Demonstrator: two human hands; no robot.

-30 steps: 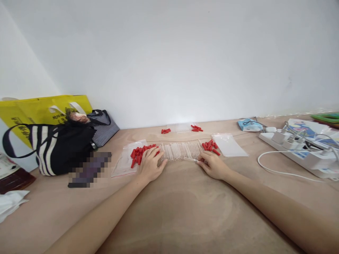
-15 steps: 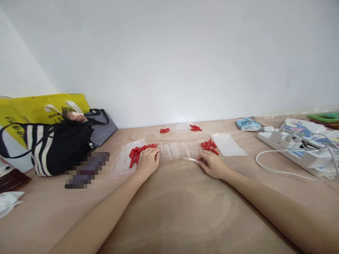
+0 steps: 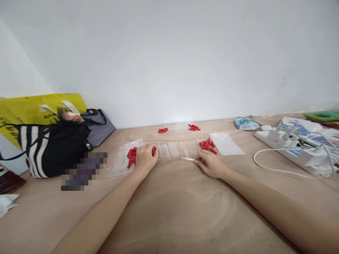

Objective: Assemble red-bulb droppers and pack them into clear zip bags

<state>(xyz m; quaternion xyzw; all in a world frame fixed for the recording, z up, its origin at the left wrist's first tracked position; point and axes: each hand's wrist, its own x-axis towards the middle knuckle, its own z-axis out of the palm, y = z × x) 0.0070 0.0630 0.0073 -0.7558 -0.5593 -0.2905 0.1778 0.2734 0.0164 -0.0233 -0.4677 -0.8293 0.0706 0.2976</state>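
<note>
My left hand (image 3: 146, 157) is closed at the right side of a pile of red rubber bulbs (image 3: 130, 153), which it partly covers. A red rubber bulb (image 3: 154, 151) shows between its curled fingers. Between my hands, many thin clear tubes (image 3: 176, 151) lie side by side in a row. My right hand (image 3: 211, 164) pinches one end of a clear tube (image 3: 187, 159), held roughly level in front of the row, its free end pointing left. Just behind that hand is a second pile of red rubber bulbs (image 3: 207, 144).
Clear plastic bags (image 3: 119, 160) (image 3: 227, 144) lie at both outer sides. Farther back are more tubes (image 3: 180, 127) between small red bulb groups (image 3: 163, 130) (image 3: 194, 127). Handbags (image 3: 60, 148) stand left; a power strip (image 3: 293, 151) with cables and a blue mask (image 3: 246, 124) are right.
My left hand has shifted slightly over the red bulbs, and one now shows between its fingers. My right hand keeps its pinch on the tube. The whole view has shifted a little.
</note>
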